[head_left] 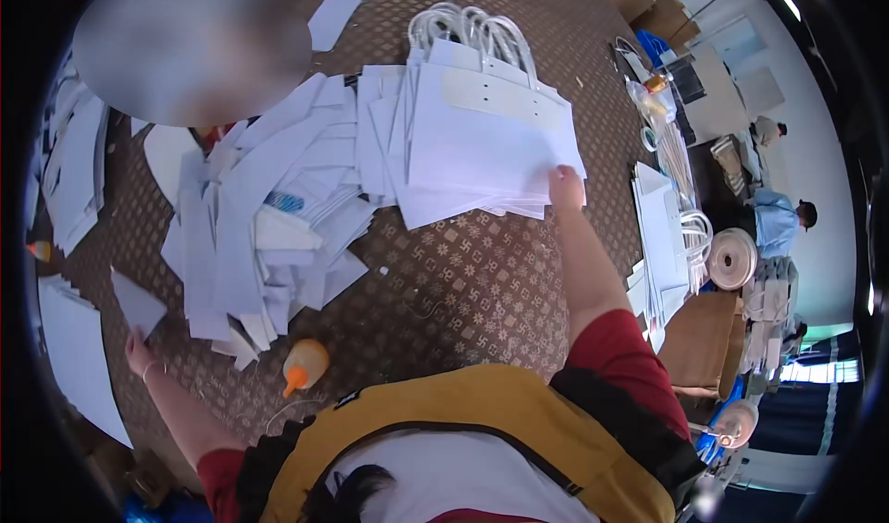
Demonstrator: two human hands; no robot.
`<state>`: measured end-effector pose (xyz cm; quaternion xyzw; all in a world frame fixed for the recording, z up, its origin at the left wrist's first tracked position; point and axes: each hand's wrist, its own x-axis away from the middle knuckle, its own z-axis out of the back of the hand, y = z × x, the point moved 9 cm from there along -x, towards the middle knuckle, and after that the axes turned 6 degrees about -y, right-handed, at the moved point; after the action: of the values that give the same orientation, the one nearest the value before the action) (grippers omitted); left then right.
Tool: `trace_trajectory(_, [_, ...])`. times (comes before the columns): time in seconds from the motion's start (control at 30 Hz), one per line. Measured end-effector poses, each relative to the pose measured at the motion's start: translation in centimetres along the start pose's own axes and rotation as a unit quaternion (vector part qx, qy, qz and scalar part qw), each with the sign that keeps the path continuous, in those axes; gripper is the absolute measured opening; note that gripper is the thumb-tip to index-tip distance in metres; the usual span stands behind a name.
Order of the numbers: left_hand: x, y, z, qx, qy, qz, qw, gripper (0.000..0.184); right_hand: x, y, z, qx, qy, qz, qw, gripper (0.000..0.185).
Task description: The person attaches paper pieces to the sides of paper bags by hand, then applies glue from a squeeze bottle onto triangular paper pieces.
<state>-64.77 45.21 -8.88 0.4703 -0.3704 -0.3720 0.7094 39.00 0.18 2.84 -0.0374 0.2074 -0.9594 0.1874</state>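
Out to the left, my left hand is closed on the near end of a small white paper piece. My right hand grips the near right corner of a white paper bag, the top one of a fanned stack. White rope handles loop out from the far side of that stack. Between my hands spreads a loose heap of white paper pieces. An orange-tipped glue bottle lies on the patterned brown table cover, close to my body.
Another pile of white sheets lies at the left edge. On the right are more white bags, a roll of white cord and a cardboard box. A person in blue is farther off. A blurred patch covers the upper left.
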Motion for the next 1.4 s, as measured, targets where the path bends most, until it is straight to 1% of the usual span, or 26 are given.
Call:
trace_trajectory(0.03, [0.7,2.1,1.6,-0.058,0.027,-0.031,0.997,0.027,-1.9,0.8,0.6,0.011,0.022,-0.014,1.000,0.055])
trace_trajectory(0.07, [1.8,4.8,2.9,-0.117,0.056,-0.062,0.990,0.028,-3.4,1.1,0.4,0.007,0.019,-0.019,1.000,0.055])
trace_trajectory(0.1, [2.9,6.8,3.6,-0.121,0.058,-0.068,0.989,0.028,-4.9,2.3,-0.1,0.028,-0.002,-0.071,0.997,0.058])
trace_trajectory(0.13, [4.7,9.9,4.6,-0.157,0.089,-0.119,0.976,0.030,-6.1,3.2,-0.5,0.048,-0.023,-0.121,0.991,0.062])
trace_trajectory(0.17, [6.8,12.7,5.5,-0.193,0.121,-0.170,0.959,0.031,-7.4,3.1,-0.5,0.043,-0.029,-0.121,0.991,0.062])
trace_trajectory(0.27, [14.6,20.1,5.7,-0.173,0.139,-0.222,0.949,0.029,-8.8,5.0,-1.7,0.072,-0.157,-0.237,0.956,0.069])
trace_trajectory(0.3, [17.5,22.4,5.8,-0.161,0.147,-0.247,0.944,0.028,-8.9,4.8,-1.3,0.065,-0.169,-0.231,0.956,0.069])
trace_trajectory(0.37, [22.9,25.9,5.7,-0.147,0.166,-0.283,0.933,0.027,-9.0,3.9,0.6,0.075,-0.151,-0.182,0.969,0.070])
trace_trajectory(0.43, [27.9,28.7,5.1,-0.104,0.178,-0.337,0.918,0.024,-7.8,2.5,2.0,0.071,-0.148,-0.177,0.970,0.068])
trace_trajectory(0.47, [30.1,29.7,4.6,-0.102,0.185,-0.345,0.914,0.024,-7.2,1.8,2.9,0.077,-0.139,-0.175,0.972,0.066])
trace_trajectory(0.57, [35.6,31.2,3.3,-0.044,0.150,-0.360,0.920,0.021,-6.8,2.0,3.1,0.058,-0.126,-0.168,0.976,0.063])
trace_trajectory(0.6, [37.1,31.2,3.7,-0.040,0.161,-0.371,0.914,0.021,-6.7,2.3,2.5,0.044,-0.125,-0.172,0.976,0.061])
trace_trajectory(0.67, [39.4,31.1,3.3,-0.026,0.122,-0.378,0.918,0.019,-6.7,2.4,2.3,0.015,-0.127,-0.169,0.977,0.060])
trace_trajectory(0.7, [41.3,31.5,3.9,-0.023,0.131,-0.389,0.912,0.019,-6.6,2.9,2.3,0.007,-0.140,-0.175,0.974,0.060])
trace_trajectory(0.77, [45.2,31.2,4.2,-0.058,0.129,-0.352,0.925,0.016,-6.5,3.4,2.3,-0.002,-0.167,-0.189,0.968,0.058])
trace_trajectory(0.8, [47.3,31.2,4.5,-0.058,0.135,-0.357,0.922,0.016,-6.4,3.0,2.4,-0.009,-0.170,-0.184,0.968,0.058])
trace_trajectory(0.93, [54.3,29.9,4.8,-0.053,0.152,-0.355,0.921,0.013,-6.1,2.6,3.7,0.022,-0.157,-0.152,0.976,0.060])
trace_trajectory(1.03, [56.6,27.7,2.9,-0.057,0.105,-0.396,0.911,0.008,-6.2,1.9,4.3,0.043,-0.092,-0.130,0.986,0.064])
trace_trajectory(1.07, [57.4,27.2,2.3,-0.055,0.111,-0.395,0.910,0.008,-6.9,1.9,3.5,0.042,-0.091,-0.123,0.987,0.064])
trace_trajectory(1.17, [60.3,28.1,-3.1,-0.038,0.017,-0.425,0.904,0.004,-9.6,1.7,-1.8,0.026,-0.227,0.015,0.973,0.052])
trace_trajectory(1.2, [61.7,28.9,-5.1,-0.040,-0.005,-0.434,0.900,0.004,-8.6,2.3,-1.6,0.031,-0.228,0.013,0.973,0.052])
trace_trajectory(1.23, [63.3,29.9,-6.8,-0.075,-0.020,-0.481,0.873,0.004,-6.6,1.4,-0.1,-0.144,-0.216,0.055,0.964,0.049])
trace_trajectory(1.27, [64.6,30.7,-8.6,-0.107,-0.035,-0.527,0.842,0.006,-4.7,0.6,2.2,-0.314,-0.193,0.096,0.925,0.046])
trace_trajectory(1.3, [65.3,30.8,-10.1,-0.117,-0.057,-0.550,0.825,0.008,-2.5,0.2,5.0,-0.473,-0.164,0.134,0.855,0.043])
trace_trajectory(1.37, [66.5,30.6,-12.7,-0.141,-0.108,-0.590,0.787,0.012,3.4,2.5,9.0,-0.466,-0.160,0.121,0.862,0.038])
trace_trajectory(1.4, [66.9,30.3,-14.0,-0.154,-0.138,-0.609,0.766,0.014,5.5,4.8,8.6,-0.458,-0.191,0.116,0.860,0.039])
